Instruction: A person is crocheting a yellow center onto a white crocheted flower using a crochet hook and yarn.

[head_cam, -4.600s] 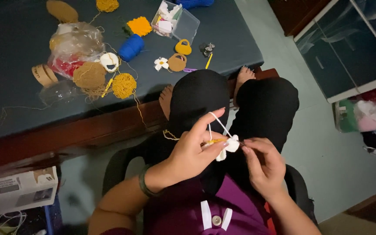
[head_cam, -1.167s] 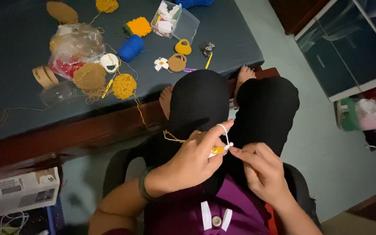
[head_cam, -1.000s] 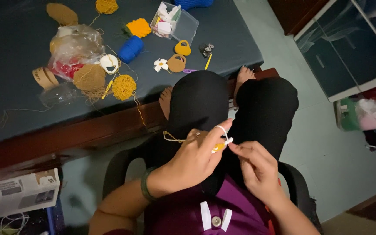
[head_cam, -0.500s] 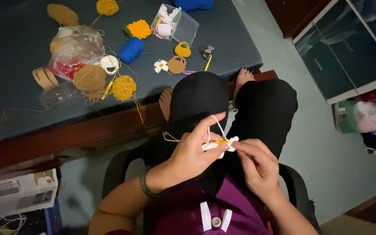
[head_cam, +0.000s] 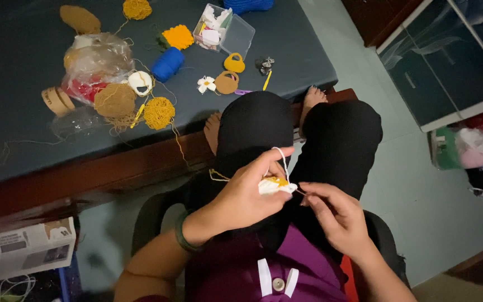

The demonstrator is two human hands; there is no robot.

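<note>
My left hand (head_cam: 248, 193) pinches a small white and yellow crochet piece (head_cam: 274, 184) over my lap, with white yarn looped over its raised forefinger. My right hand (head_cam: 334, 218) sits just right of the piece, fingertips closed on a thin crochet hook (head_cam: 299, 192) that touches its edge. A mustard yarn strand (head_cam: 181, 146) runs from the piece up to a yellow yarn ball (head_cam: 159, 112) on the dark table (head_cam: 23, 78). My knees in black cloth rise in front of the hands, bare feet against the table's edge.
On the table lie a blue yarn ball (head_cam: 167, 63), a plastic bag of yarn (head_cam: 97, 56), a clear box (head_cam: 225, 28), a white crochet flower (head_cam: 206, 84), small yellow crochet bags (head_cam: 233, 62) and a tape roll (head_cam: 57, 100). A white box (head_cam: 32, 247) sits lower left.
The hands have stayed over the lap, working the piece. The white piece was spread out wider earlier; now it is bunched in my left fingers and the right hand is close against it.
</note>
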